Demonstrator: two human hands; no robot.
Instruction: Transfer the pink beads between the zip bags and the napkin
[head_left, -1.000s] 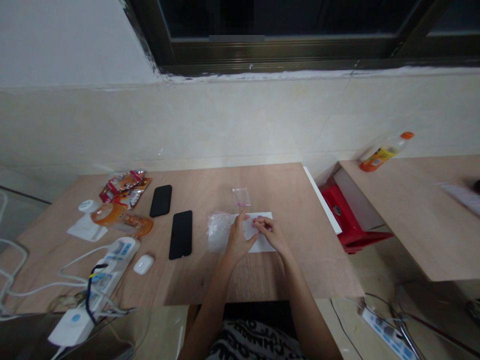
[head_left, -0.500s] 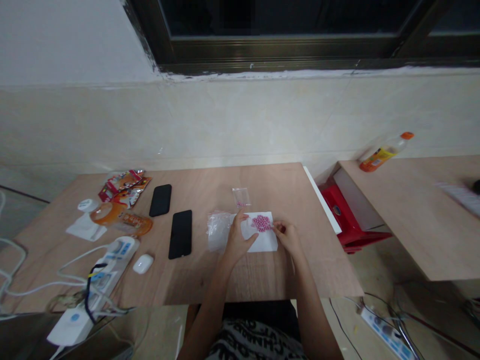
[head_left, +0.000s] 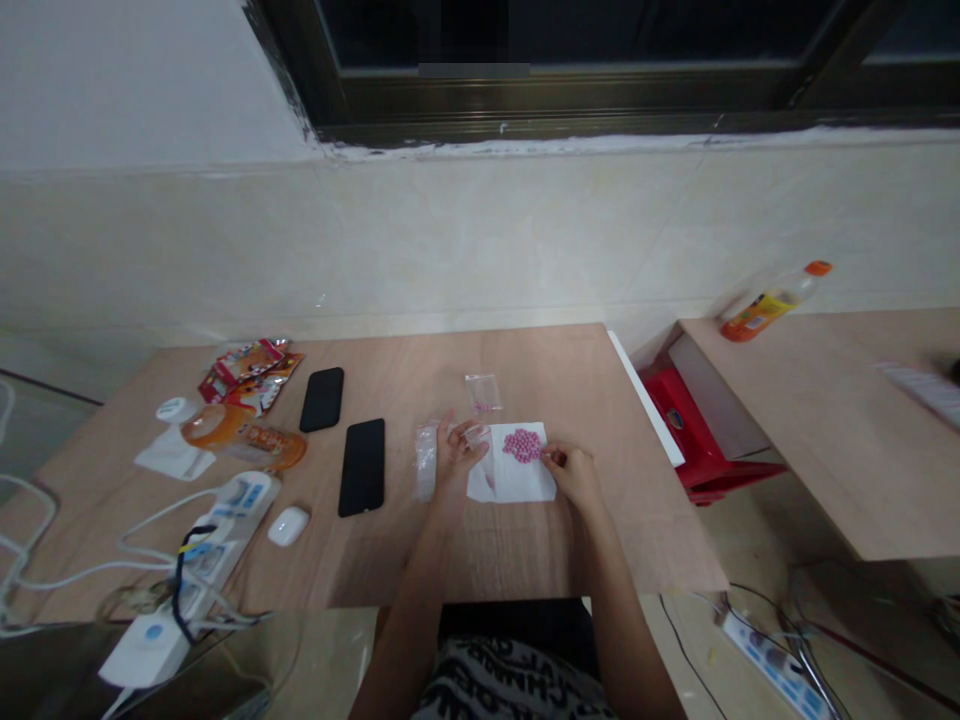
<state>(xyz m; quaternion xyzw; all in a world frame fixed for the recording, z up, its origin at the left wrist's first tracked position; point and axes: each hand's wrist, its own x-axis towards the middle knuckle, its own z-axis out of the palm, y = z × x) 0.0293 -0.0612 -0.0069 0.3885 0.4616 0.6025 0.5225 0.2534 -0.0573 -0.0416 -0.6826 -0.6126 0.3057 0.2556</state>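
Pink beads (head_left: 523,446) lie in a loose pile on a white sheet of paper (head_left: 525,487). My left hand (head_left: 453,458) is left of the pile, its fingers closed on a small clear plastic bag (head_left: 476,434) held over the paper's left side. At the paper's right edge, beside the beads, my right hand (head_left: 576,470) is closed in a pinch; whatever it may hold is too small to make out. A second small clear bag (head_left: 483,391) with a few pink beads lies beyond the paper. Partly hidden behind my left hand is a larger clear plastic bag (head_left: 425,462).
Two black phones (head_left: 361,467) lie to the left. Further left are a white earbud case (head_left: 288,526), an orange bottle (head_left: 244,438), snack packets (head_left: 251,375) and a power strip (head_left: 225,535) with cables. A red stool (head_left: 697,435) stands between the tables, and another bottle (head_left: 772,305) at right.
My left hand has moved left, away from the beads, and a small clear bag now shows in its fingers. My right hand has stayed nearly in place at the paper's edge.
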